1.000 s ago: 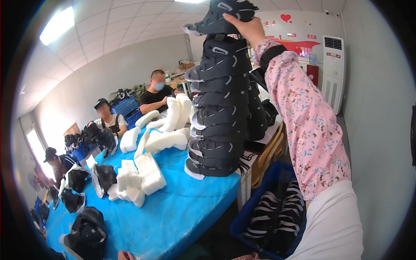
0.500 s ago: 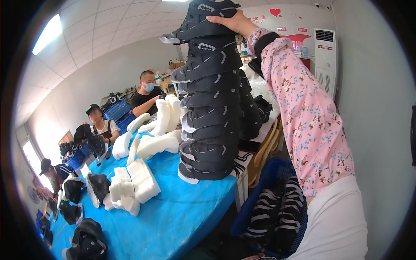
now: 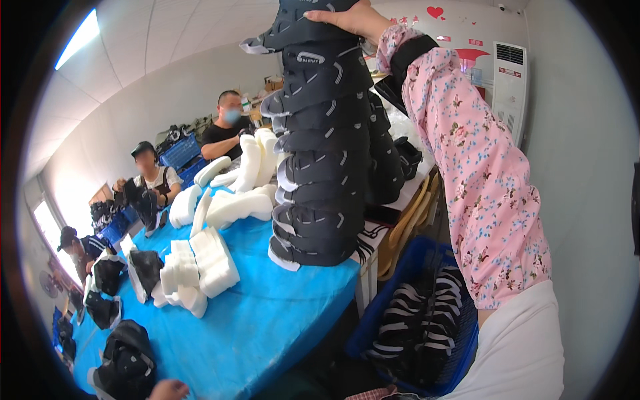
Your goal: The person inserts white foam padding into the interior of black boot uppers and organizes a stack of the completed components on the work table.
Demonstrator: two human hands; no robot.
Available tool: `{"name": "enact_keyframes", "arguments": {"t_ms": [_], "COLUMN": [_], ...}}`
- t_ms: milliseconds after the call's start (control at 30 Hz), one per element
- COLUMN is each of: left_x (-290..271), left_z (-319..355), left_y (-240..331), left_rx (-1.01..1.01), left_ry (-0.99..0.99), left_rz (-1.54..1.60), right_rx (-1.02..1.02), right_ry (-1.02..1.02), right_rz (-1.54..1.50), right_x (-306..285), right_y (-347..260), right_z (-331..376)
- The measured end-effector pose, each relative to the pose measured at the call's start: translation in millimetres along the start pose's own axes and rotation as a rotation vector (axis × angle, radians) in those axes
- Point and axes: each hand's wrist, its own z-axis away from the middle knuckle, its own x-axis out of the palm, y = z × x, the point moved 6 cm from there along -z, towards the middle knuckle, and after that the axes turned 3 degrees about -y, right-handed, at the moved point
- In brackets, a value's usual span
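Note:
A tall stack of black shoe uppers with grey trim and pale toe edges stands at the blue-covered table's right edge. At its top, my right hand grips the uppermost shoe upper, thumb along its near side and the other fingers hidden behind it. That upper rests on or just above the stack; I cannot tell which. Part of my left hand shows at the lower edge, beside a black shoe upper lying on the table. Its fingers are blurred and mostly cut off.
White foam shoe forms lie on the blue table cover, with more black uppers at left. A blue crate of uppers stands on the floor by wooden chairs. Several people sit across the table.
My left hand has come into view at the lower edge. My right hand stays on the top upper. The view has shifted slightly, and a co-worker across the table has raised a black upper.

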Motion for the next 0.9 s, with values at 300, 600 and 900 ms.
{"name": "enact_keyframes", "arguments": {"t_ms": [300,600,900], "left_x": [-84.2,-65.2,31.6], "left_z": [48.8,17.5,-72.7], "left_y": [354.3,485.6,371.4], "left_rx": [0.699,1.133,0.767], "left_ry": [0.233,0.222,0.058], "left_rz": [-0.3,-0.192,-0.646], "right_rx": [-0.02,-0.504,-0.411], "right_ry": [0.048,0.556,-0.006], "right_rz": [-0.099,0.138,0.319], "right_x": [11.4,-37.1,-27.9], "right_y": [7.7,-40.0,-33.2], "right_z": [14.7,27.3,4.5]}}
